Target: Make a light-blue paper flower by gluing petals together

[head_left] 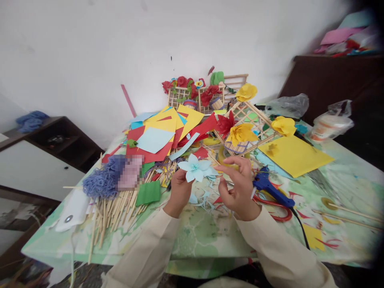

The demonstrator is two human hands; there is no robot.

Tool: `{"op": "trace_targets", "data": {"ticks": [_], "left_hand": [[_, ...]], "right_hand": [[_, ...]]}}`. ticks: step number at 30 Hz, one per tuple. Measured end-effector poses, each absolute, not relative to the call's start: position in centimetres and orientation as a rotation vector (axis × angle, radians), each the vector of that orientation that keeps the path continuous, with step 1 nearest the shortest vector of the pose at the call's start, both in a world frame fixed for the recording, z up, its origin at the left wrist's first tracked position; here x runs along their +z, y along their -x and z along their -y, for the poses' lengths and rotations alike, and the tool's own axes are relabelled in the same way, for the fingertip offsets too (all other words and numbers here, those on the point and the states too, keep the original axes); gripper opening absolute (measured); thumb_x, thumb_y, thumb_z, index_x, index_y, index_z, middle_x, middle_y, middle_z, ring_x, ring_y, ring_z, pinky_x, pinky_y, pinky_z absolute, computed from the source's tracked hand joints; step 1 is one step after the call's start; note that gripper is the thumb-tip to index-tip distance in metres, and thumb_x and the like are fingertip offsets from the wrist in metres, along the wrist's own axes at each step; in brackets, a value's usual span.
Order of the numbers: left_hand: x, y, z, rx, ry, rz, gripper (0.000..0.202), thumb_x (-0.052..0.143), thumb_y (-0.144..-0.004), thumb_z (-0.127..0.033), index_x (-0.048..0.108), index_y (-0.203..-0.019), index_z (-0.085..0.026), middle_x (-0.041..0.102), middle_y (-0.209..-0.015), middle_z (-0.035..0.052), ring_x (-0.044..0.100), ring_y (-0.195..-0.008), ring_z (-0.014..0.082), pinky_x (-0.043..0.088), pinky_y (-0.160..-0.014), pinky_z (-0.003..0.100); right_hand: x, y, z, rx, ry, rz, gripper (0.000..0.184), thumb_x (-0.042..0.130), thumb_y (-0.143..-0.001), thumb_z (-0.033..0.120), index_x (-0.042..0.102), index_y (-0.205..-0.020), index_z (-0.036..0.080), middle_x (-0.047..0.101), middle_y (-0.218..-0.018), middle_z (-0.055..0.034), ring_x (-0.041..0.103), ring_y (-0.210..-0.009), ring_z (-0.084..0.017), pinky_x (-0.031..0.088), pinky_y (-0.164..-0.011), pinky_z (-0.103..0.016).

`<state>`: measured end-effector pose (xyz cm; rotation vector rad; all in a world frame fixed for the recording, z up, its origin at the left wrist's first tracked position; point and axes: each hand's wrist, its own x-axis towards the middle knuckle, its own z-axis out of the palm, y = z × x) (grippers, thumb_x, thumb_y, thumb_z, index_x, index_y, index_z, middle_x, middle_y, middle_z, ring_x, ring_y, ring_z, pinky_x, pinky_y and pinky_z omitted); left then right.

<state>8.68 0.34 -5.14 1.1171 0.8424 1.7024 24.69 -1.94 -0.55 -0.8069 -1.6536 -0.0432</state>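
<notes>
My left hand is closed around the base of a pale blue paper flower and holds it up over the table. Just to its right, my right hand hovers with fingers spread and curled, its fingertips near the flower's petals, nothing in it. Pale blue paper scraps lie on the tablecloth under both hands. A blue glue gun lies right beside my right wrist, on top of red-handled scissors.
Coloured paper sheets, a yellow sheet, wooden lattice frames with yellow and red paper flowers, purple yarn and several wooden sticks crowd the table. A dark cabinet stands at the right, shelves at the left.
</notes>
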Motion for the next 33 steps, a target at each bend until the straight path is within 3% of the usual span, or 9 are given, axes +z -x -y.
{"op": "trace_targets", "data": {"ticks": [4, 9, 22, 29, 33], "left_hand": [[-5.6, -8.6, -0.5, 1.722, -1.171, -0.869, 0.017, 0.077, -0.065, -0.027, 0.073, -0.08, -0.019, 0.072, -0.08, 0.0019, 0.063, -0.074, 0.0143, 0.051, -0.074, 0.028], [-4.7, -8.5, -0.1, 1.748, -1.412, -0.981, 0.008, 0.075, -0.067, -0.023, 0.073, -0.072, -0.018, 0.072, -0.072, 0.0018, 0.062, -0.066, 0.0135, 0.051, -0.068, 0.026], [-5.8, -7.8, -0.4, 1.648, -1.546, -0.956, 0.011, 0.069, -0.075, -0.026, 0.074, -0.081, -0.019, 0.073, -0.079, 0.0039, 0.064, -0.071, 0.0163, 0.051, -0.071, 0.03], [-6.4, -7.6, -0.4, 1.588, -1.507, -0.981, 0.012, 0.072, -0.072, -0.028, 0.073, -0.08, -0.019, 0.071, -0.078, 0.0042, 0.063, -0.071, 0.0174, 0.051, -0.072, 0.031], [-6.9, -7.6, -0.7, 1.641, -1.421, -0.968, 0.016, 0.072, -0.072, -0.028, 0.073, -0.084, -0.018, 0.072, -0.086, 0.0056, 0.064, -0.078, 0.0186, 0.051, -0.077, 0.034]], "right_hand": [[-1.4, -24.0, 1.6, 0.211, 0.831, 1.605, 0.029, 0.048, -0.065, 0.004, 0.063, -0.082, 0.023, 0.053, -0.092, -0.0047, 0.051, -0.09, -0.022, 0.042, -0.079, -0.041], [-1.4, -23.6, 1.8, 0.308, 0.809, 1.683, 0.023, 0.045, -0.062, 0.004, 0.057, -0.074, 0.02, 0.055, -0.09, -0.0052, 0.049, -0.089, -0.021, 0.039, -0.078, -0.039], [-1.5, -23.7, 1.7, 0.361, 0.827, 1.703, 0.024, 0.044, -0.062, 0.005, 0.058, -0.075, 0.02, 0.056, -0.095, -0.006, 0.049, -0.092, -0.022, 0.038, -0.081, -0.039], [-1.4, -23.9, 1.8, 0.348, 0.843, 1.676, 0.025, 0.045, -0.065, 0.005, 0.061, -0.076, 0.02, 0.058, -0.092, -0.0056, 0.05, -0.09, -0.022, 0.039, -0.08, -0.038], [-2.0, -24.2, 1.2, 0.336, 0.922, 1.553, 0.023, 0.05, -0.07, 0.007, 0.066, -0.08, 0.021, 0.059, -0.09, -0.0049, 0.052, -0.089, -0.021, 0.04, -0.08, -0.038]]}}
